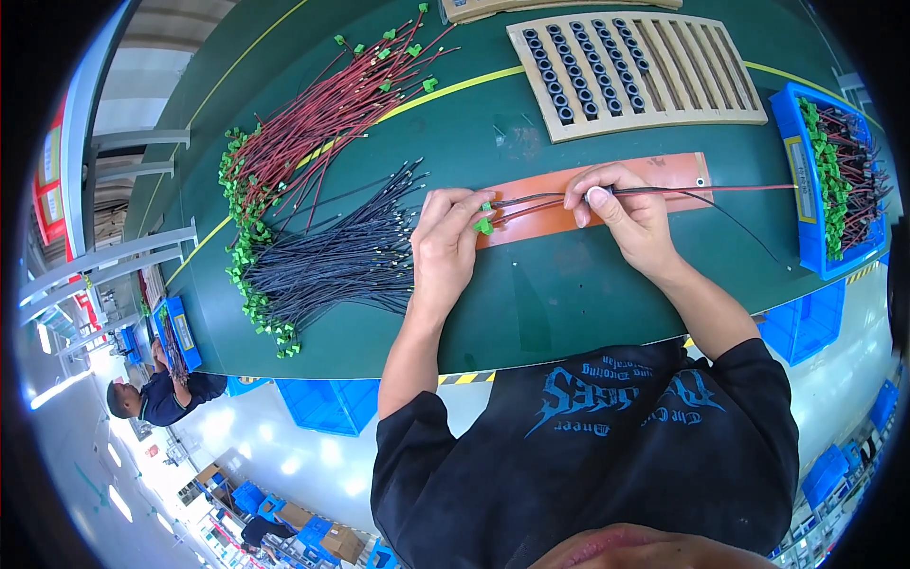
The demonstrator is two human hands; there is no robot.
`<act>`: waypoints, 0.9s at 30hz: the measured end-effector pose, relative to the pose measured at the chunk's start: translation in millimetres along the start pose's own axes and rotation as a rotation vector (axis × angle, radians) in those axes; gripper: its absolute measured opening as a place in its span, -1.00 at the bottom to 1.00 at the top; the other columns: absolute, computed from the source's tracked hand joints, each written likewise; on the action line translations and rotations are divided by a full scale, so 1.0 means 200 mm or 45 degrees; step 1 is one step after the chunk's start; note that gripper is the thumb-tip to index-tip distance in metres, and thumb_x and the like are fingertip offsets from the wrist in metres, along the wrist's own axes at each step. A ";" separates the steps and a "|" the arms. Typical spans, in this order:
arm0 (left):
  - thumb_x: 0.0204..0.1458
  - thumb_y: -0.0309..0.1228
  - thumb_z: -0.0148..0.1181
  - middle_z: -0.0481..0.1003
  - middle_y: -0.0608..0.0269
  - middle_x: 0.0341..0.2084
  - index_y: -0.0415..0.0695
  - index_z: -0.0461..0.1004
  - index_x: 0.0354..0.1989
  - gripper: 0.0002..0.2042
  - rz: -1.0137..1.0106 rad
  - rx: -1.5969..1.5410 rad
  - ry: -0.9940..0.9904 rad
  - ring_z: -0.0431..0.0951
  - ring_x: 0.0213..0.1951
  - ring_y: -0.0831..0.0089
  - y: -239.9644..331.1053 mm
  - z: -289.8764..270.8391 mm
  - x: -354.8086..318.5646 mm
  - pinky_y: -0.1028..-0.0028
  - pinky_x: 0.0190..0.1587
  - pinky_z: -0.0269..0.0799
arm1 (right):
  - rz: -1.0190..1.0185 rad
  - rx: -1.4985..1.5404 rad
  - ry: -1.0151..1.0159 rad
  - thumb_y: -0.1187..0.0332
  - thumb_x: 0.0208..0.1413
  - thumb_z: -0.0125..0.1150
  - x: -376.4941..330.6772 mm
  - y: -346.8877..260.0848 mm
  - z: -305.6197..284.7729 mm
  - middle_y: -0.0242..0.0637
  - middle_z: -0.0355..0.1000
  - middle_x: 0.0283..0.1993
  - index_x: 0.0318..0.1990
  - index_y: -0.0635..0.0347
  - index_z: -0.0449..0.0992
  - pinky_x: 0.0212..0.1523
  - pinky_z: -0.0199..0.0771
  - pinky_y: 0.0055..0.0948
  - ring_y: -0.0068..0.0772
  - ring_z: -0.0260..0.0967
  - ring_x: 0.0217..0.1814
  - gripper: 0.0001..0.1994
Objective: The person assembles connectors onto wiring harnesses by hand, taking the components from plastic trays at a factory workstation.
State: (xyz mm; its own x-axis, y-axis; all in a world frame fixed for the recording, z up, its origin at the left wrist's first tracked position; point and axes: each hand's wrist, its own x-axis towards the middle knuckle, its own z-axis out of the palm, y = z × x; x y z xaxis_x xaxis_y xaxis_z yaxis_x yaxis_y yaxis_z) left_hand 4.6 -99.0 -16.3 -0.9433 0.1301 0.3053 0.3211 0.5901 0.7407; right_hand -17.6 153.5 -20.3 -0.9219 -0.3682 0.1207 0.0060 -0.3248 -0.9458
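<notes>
My left hand [444, 237] pinches the green connectors [484, 224] at one end of a few red and black wires. The wires [531, 200] run across to my right hand [630, 218], whose thumb and fingers are closed around them. A small dark piece shows at the right fingertips; its shape is mostly hidden. Past that hand, a red wire [739, 187] stretches right toward the blue bin, while a black wire [730, 216] curves down over the table. Both hands are above an orange strip [559, 220] on the green tabletop.
Red wires [313, 123] and black wires [332, 256] with green connectors lie in piles at left. A tan slotted tray [664, 76] with rows of black rings stands at the back. The blue bin [810, 247] at right holds wired connectors. Another person [163, 394] works at far left.
</notes>
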 end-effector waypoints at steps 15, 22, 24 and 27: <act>-0.23 -0.57 0.48 0.59 0.16 -0.24 -0.20 0.57 -0.22 -0.67 0.083 -0.062 -0.199 0.54 -0.15 0.19 0.00 -0.09 -0.01 0.30 -0.12 0.47 | 0.087 -0.012 0.073 0.39 0.41 0.03 0.00 0.02 0.00 -0.26 0.51 -0.18 -0.07 0.30 0.46 -0.17 0.44 -0.57 -0.61 0.38 -0.27 -0.84; -0.14 -0.66 0.37 0.59 0.11 -0.34 -0.27 0.60 -0.31 -0.82 0.110 -0.052 -0.102 0.57 -0.24 0.21 -0.01 -0.06 -0.02 0.33 -0.17 0.50 | 0.111 0.018 0.072 0.39 0.41 0.04 0.00 0.01 0.00 -0.27 0.51 -0.17 -0.09 0.29 0.46 -0.18 0.43 -0.58 -0.62 0.37 -0.29 -0.85; -0.14 -0.67 0.36 0.59 0.10 -0.33 -0.28 0.60 -0.30 -0.81 0.109 -0.045 -0.095 0.57 -0.23 0.20 -0.01 -0.05 -0.02 0.32 -0.16 0.50 | 0.105 -0.001 0.062 0.39 0.41 0.03 0.00 0.01 0.00 -0.26 0.51 -0.17 -0.09 0.29 0.46 -0.18 0.43 -0.57 -0.62 0.36 -0.29 -0.85; -0.16 -0.68 0.36 0.59 0.09 -0.29 -0.29 0.60 -0.29 -0.79 0.138 0.044 -0.149 0.56 -0.21 0.18 0.02 -0.05 -0.01 0.33 -0.17 0.49 | 0.110 -0.002 0.041 0.38 0.42 0.01 0.00 0.02 0.00 -0.26 0.50 -0.16 -0.08 0.29 0.46 -0.17 0.43 -0.56 -0.61 0.36 -0.28 -0.84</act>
State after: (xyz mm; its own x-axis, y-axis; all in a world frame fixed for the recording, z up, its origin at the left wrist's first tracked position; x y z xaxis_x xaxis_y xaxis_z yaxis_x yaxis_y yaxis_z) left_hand 8.5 -104.7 -8.8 -0.9072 0.2851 0.3093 0.4205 0.5945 0.6854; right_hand -17.2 153.3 -23.9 -0.9299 -0.3666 0.0286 0.0855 -0.2913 -0.9528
